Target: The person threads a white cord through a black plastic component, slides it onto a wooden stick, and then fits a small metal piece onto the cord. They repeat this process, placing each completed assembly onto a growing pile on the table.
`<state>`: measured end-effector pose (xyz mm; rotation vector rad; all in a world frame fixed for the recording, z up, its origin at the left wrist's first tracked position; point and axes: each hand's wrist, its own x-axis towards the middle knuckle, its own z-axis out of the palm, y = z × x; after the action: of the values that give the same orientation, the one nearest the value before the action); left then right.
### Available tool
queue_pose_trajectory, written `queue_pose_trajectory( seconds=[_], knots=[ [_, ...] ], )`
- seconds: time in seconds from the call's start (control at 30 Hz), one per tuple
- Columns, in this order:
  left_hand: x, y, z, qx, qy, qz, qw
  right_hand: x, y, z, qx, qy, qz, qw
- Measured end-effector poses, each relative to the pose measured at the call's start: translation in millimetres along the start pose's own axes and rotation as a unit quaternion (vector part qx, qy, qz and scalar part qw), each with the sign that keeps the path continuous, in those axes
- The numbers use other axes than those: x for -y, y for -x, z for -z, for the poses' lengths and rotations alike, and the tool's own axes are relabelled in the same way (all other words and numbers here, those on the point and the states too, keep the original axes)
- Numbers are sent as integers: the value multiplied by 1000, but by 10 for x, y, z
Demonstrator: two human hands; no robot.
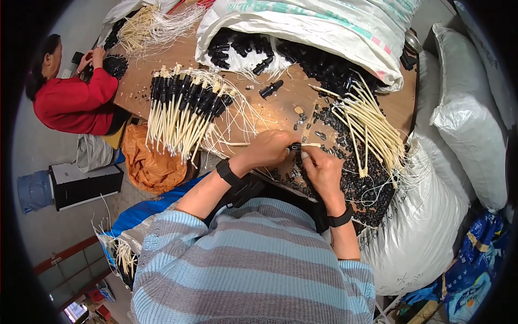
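My left hand is closed round a thin cream tube that sticks out on its left. A small black plastic piece sits between my two hands, on the line of the tube. My right hand pinches at that piece from the right, thumb and fingers together; a short cream end shows just beyond its fingertips. Beneath and around my hands lie many small black clips on the brown table. Left of my hands is a pile of cream tubes with black sockets and white wires.
A bundle of plain cream tubes lies to the right. At the back, a white woven sack spills black sockets. One loose socket lies in front. A person in red works at far left. Full white sacks stand right.
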<state>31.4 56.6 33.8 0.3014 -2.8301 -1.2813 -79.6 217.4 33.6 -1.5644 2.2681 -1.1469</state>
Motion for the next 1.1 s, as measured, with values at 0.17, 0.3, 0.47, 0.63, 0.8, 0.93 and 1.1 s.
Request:
queue_pose_trajectory(
  seconds=[0.17, 0.3, 0.47, 0.63, 0.8, 0.93, 1.1],
  knots=[
    [-90, -11, 41, 83, 86, 3, 993, 87, 18, 18, 48, -37, 15, 998],
    [-72, -1, -10, 6, 205, 6, 979, 25, 78, 26, 48, 22, -29, 998],
    [-13, 3, -54, -196, 141, -142, 960, 76, 49, 4, 18, 5, -9, 1000],
    [-38, 74, -61, -157, 221, -190, 944, 57, 114, -1, 42, -134, -18, 990],
    [484, 120, -89, -292, -87, -45, 951, -34, 258, -65, 33, -88, -170, 981],
    [547, 356, 215, -155, -87, 155, 972, -190, 326, -149, 28, -73, -132, 988],
    [54, 262, -8, -127, 29, -71, 989, -153, 254, -155, 42, -59, -146, 987]
  ],
)
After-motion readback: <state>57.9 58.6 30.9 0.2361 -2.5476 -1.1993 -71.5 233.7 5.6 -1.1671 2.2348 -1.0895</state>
